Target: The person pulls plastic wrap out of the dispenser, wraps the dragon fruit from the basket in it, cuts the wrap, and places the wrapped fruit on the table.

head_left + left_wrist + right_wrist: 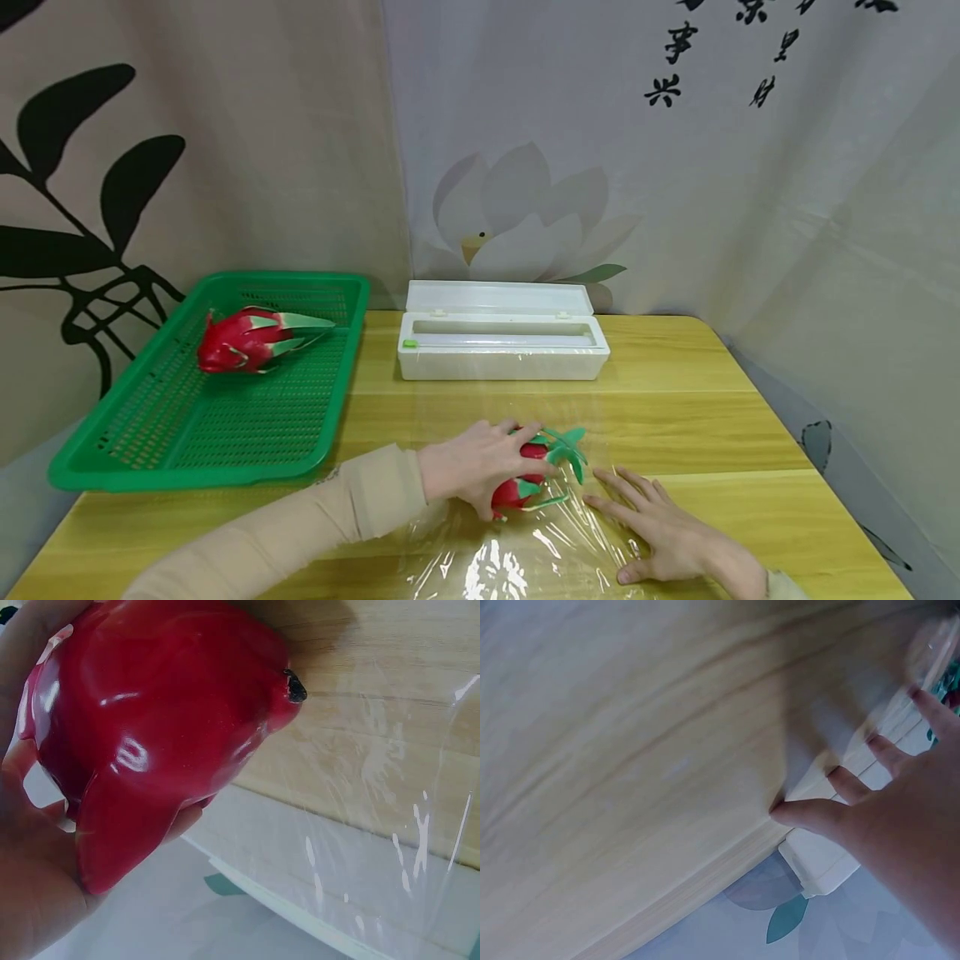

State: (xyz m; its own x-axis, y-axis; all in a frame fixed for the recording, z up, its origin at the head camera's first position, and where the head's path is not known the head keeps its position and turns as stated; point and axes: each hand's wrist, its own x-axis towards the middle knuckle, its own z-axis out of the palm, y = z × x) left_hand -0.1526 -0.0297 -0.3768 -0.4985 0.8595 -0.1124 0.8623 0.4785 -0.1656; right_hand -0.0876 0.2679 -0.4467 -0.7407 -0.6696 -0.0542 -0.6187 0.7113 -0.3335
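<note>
My left hand (483,467) grips a red dragon fruit (512,493) with green leafy tips, over the sheet of cling film (517,554) on the table. In the left wrist view the fruit (172,712) fills much of the picture, its dark stub pointing right, with fingers curled round its side. To the right of the fruit, my right hand (660,529) rests on the film's right side with fingers spread. The right wrist view shows that hand (900,802) with fingertips touching down and nothing gripped. The film stretches back toward a white dispenser box (504,367).
A green plastic basket (337,417) stands at the left with another dragon fruit (247,340) lying in it. The dispenser's lid (498,297) is raised at the back of the wooden table (712,425). A printed curtain (300,150) hangs behind.
</note>
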